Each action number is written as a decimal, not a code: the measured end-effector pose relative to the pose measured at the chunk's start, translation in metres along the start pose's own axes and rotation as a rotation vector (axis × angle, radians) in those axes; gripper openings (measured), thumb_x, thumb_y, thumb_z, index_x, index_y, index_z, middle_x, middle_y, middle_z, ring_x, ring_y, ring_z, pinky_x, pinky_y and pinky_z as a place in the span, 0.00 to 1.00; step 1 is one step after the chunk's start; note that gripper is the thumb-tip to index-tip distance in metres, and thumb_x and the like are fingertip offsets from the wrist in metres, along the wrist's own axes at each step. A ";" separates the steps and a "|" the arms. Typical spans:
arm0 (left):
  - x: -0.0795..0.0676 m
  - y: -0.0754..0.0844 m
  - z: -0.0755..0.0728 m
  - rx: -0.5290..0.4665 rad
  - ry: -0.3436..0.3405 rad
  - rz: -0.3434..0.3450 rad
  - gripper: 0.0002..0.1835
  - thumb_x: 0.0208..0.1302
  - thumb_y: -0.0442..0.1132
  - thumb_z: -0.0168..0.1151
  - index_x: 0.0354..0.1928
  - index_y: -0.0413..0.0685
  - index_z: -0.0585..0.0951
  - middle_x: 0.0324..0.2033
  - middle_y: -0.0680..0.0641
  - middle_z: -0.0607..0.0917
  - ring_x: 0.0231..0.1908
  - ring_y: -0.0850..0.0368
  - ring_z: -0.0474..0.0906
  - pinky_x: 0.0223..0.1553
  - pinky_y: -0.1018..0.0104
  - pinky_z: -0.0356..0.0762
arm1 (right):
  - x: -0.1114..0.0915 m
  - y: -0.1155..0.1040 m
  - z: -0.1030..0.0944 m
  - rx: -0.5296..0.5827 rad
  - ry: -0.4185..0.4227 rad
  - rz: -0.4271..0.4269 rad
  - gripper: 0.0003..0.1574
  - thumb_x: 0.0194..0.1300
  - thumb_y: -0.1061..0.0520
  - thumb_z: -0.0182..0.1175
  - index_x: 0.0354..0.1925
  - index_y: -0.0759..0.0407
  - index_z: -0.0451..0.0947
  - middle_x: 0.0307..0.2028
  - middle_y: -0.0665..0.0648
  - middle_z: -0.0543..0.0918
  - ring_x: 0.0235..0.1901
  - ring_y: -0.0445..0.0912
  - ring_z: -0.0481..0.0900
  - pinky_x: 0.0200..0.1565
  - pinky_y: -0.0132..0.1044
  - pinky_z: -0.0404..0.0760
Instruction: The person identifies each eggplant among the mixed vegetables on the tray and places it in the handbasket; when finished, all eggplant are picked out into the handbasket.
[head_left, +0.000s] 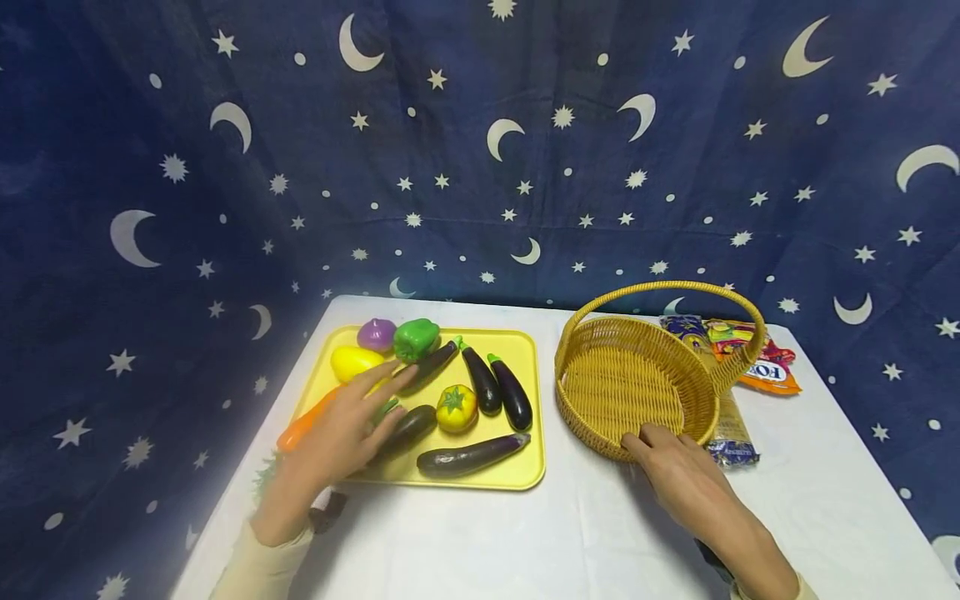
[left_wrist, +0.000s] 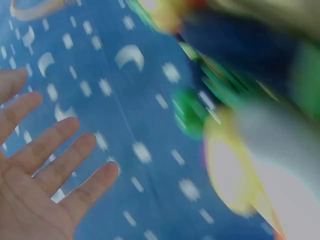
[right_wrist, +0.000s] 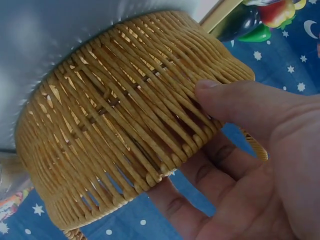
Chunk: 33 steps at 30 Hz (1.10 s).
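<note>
My right hand [head_left: 682, 475] grips the near rim of a round wicker basket [head_left: 622, 392] with a tall handle. In the right wrist view the thumb lies on the woven outside wall [right_wrist: 115, 120], and the fingers go over the rim. My left hand [head_left: 341, 429], fingers spread and holding nothing, hangs over the left part of a yellow tray [head_left: 510, 342]. On the tray lie several eggplants [head_left: 480, 379], a green bell pepper [head_left: 416, 340], a purple onion-like piece [head_left: 377, 334], a yellow fruit [head_left: 355, 363], a yellow tomato-like piece [head_left: 456, 408] and a carrot [head_left: 307, 421], partly hidden by the hand.
Right of the basket, partly behind it, lie a long clear bag [head_left: 731, 429] with blue ends and an orange packet [head_left: 768, 375]. A dark item [head_left: 327, 512] shows beside the left wrist. A blue star-and-moon cloth [head_left: 450, 125] hangs behind the white table [head_left: 480, 542].
</note>
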<state>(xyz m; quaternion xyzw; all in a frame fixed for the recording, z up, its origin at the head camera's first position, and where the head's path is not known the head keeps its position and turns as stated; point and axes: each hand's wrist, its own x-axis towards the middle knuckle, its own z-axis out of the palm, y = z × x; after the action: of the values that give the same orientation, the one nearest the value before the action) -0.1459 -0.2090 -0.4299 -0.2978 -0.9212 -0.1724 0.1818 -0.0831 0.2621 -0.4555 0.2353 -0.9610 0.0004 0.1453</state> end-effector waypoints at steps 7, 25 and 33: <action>-0.068 -0.052 -0.025 -0.166 0.114 -0.356 0.33 0.71 0.37 0.69 0.77 0.55 0.74 0.71 0.37 0.80 0.67 0.31 0.77 0.65 0.37 0.78 | -0.004 -0.002 -0.003 -0.008 -0.016 0.004 0.09 0.67 0.61 0.67 0.43 0.49 0.80 0.32 0.49 0.75 0.33 0.44 0.73 0.32 0.41 0.70; -0.129 -0.115 -0.007 -0.356 -0.041 -0.667 0.28 0.80 0.41 0.57 0.79 0.54 0.70 0.74 0.34 0.76 0.65 0.33 0.78 0.51 0.93 0.69 | -0.007 -0.011 -0.003 -0.003 -0.043 0.012 0.10 0.66 0.60 0.69 0.41 0.46 0.80 0.30 0.46 0.70 0.30 0.41 0.68 0.31 0.37 0.64; -0.128 -0.111 0.002 -0.572 -0.064 -0.829 0.30 0.81 0.47 0.56 0.81 0.57 0.67 0.78 0.36 0.70 0.75 0.28 0.68 0.73 0.26 0.66 | -0.010 -0.013 -0.005 0.005 -0.037 0.022 0.12 0.64 0.60 0.70 0.41 0.46 0.79 0.30 0.46 0.70 0.31 0.42 0.69 0.32 0.38 0.64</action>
<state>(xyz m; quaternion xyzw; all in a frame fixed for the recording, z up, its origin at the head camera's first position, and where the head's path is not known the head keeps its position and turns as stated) -0.1174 -0.3555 -0.5107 0.0498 -0.8830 -0.4664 -0.0192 -0.0679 0.2552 -0.4544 0.2252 -0.9660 0.0001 0.1269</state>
